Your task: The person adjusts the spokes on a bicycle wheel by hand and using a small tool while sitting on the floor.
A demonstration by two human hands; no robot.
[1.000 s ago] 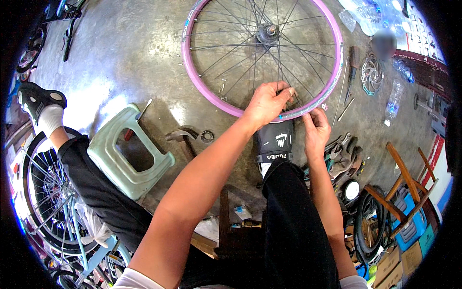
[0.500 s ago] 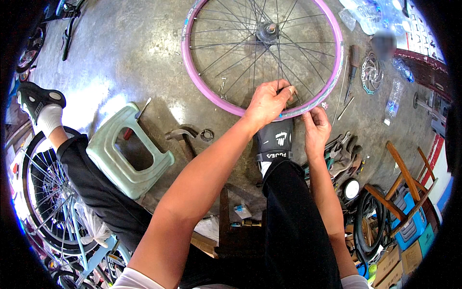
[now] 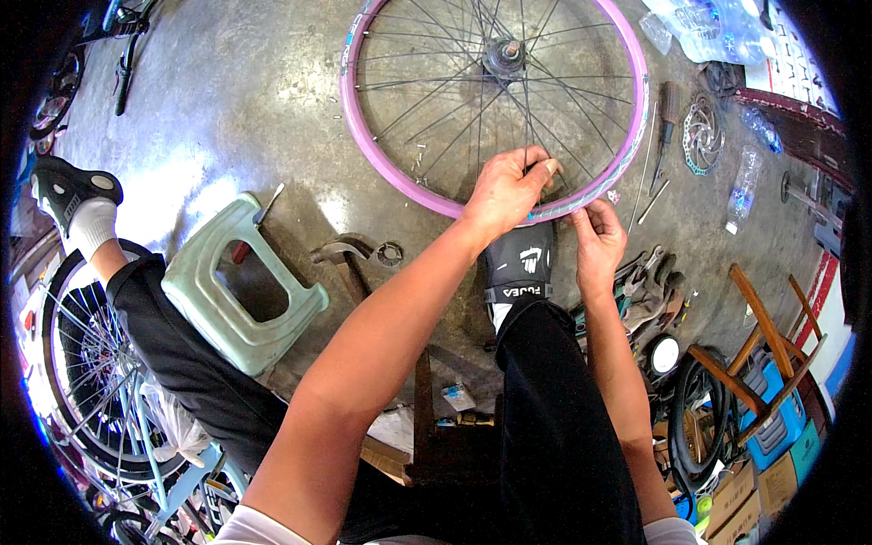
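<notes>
A bicycle wheel with a pink rim, dark spokes and a hub lies on the concrete floor in front of me, without a tire. My left hand reaches over the near part of the rim, thumb and fingers closed around a spoke close to it. Outside the rim, a little to the right, my right hand has its thumb and fingertips pinched together against the rim's edge. Whatever is between those fingertips is too small to make out. My black shoe is under the near edge of the wheel.
Right of the wheel are a screwdriver, a brake rotor, plastic bottles and a pile of tools. A pale green stool, a hammer and a toothed ring are on the left. A wooden chair frame stands at lower right.
Hardly anything differs. Both hands keep their places at the rim, and the wheel has shifted only very slightly.
</notes>
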